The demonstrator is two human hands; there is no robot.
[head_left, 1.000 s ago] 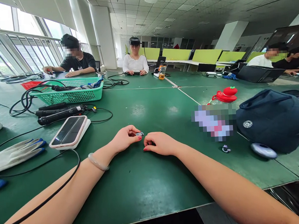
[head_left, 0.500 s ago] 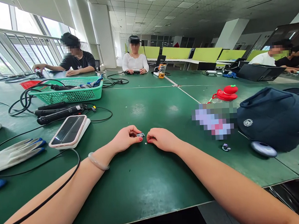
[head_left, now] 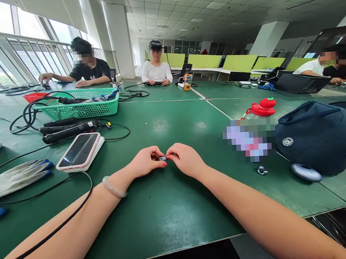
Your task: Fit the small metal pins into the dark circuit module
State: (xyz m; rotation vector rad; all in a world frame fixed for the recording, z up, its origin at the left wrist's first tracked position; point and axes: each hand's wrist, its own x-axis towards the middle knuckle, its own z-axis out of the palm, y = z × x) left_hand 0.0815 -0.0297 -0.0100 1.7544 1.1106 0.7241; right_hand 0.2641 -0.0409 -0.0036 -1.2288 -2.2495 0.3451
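Note:
Just above the green table (head_left: 165,199), my left hand (head_left: 147,160) pinches a small silvery, dark-patterned object (head_left: 163,158) between thumb and fingers. Its exact kind is too small to make out. My right hand (head_left: 184,158) meets it from the right, thumb and fingertips closed together at the object's right end. Whatever is between those fingertips is hidden. A pale bracelet (head_left: 114,187) circles my left wrist. To the left lies a phone (head_left: 80,150) in a pink case on a white block.
A green basket (head_left: 79,110) with cables, black handles (head_left: 70,131) and work gloves (head_left: 21,178) lie left. A black cable (head_left: 79,215) crosses over my left forearm. Right are a dark blue bag (head_left: 315,137), a red-lidded bottle (head_left: 261,108) and an oval case (head_left: 305,172). Several people sit around.
My right hand has moved left and slightly up, bringing its fingertips against the small object. The tiny white piece seen at its fingertips no longer shows. My left hand stays nearly still.

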